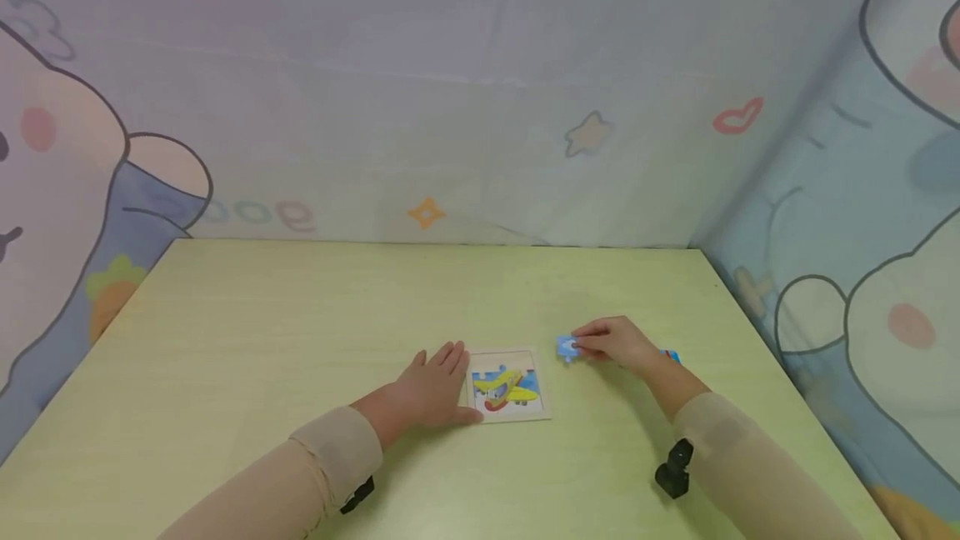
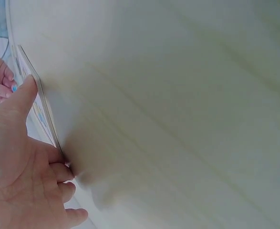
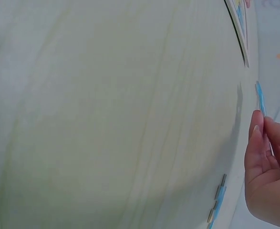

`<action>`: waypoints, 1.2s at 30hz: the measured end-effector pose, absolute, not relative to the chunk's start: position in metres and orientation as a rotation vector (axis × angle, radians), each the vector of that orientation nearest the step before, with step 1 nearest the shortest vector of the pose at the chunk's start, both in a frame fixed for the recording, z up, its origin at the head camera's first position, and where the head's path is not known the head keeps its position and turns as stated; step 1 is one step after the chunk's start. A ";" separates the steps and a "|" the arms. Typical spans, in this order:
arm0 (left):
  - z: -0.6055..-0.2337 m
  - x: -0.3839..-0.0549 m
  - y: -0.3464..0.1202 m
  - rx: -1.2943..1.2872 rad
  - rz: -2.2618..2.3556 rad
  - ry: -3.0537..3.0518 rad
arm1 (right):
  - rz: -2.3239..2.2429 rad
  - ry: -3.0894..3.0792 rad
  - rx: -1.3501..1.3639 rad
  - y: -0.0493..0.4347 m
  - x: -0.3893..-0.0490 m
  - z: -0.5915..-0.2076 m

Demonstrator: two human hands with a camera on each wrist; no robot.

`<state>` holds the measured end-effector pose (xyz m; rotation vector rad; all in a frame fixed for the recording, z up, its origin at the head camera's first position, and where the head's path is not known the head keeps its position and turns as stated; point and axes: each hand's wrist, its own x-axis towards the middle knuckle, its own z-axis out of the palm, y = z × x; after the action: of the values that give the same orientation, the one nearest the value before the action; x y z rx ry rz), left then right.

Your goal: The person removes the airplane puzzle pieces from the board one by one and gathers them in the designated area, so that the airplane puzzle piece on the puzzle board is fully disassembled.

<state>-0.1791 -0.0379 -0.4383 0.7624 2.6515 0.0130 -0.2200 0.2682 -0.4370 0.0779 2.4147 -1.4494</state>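
A light blue jigsaw piece is pinched between the thumb and fingers of my right hand, to the right of a puzzle board. In the right wrist view the piece is seen edge-on, raised over the table. The square wooden puzzle board lies flat, its frame partly filled with a yellow airplane picture; a bare strip shows along its top. My left hand rests at the board's left edge, fingers extended and thumb at the lower left corner.
Behind my right wrist lies another blue and red puzzle piece, mostly hidden; the right wrist view shows blue pieces on the table there. The pale wooden table meets a cartoon-printed cloth wall at its back and sides.
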 end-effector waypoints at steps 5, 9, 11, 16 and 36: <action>-0.439 -0.178 -0.037 0.762 0.019 2.646 | -1.408 2.425 0.059 0.273 -0.217 -0.440; -0.439 -0.177 -0.035 0.764 0.016 2.639 | -1.379 2.443 0.079 0.277 -0.215 -0.445; -0.439 -0.178 -0.035 0.764 0.011 2.638 | -1.359 2.455 0.075 0.278 -0.215 -0.446; -0.438 -0.177 -0.035 0.760 -0.003 2.641 | -1.334 2.483 0.046 0.278 -0.215 -0.446; -0.435 -0.178 -0.037 0.754 0.004 2.657 | -1.107 2.672 0.003 0.275 -0.220 -0.445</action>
<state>-0.1783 -0.0374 -0.4355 0.7543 2.6574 0.0040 -0.2201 0.2747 -0.4449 0.0033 2.6717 -1.1067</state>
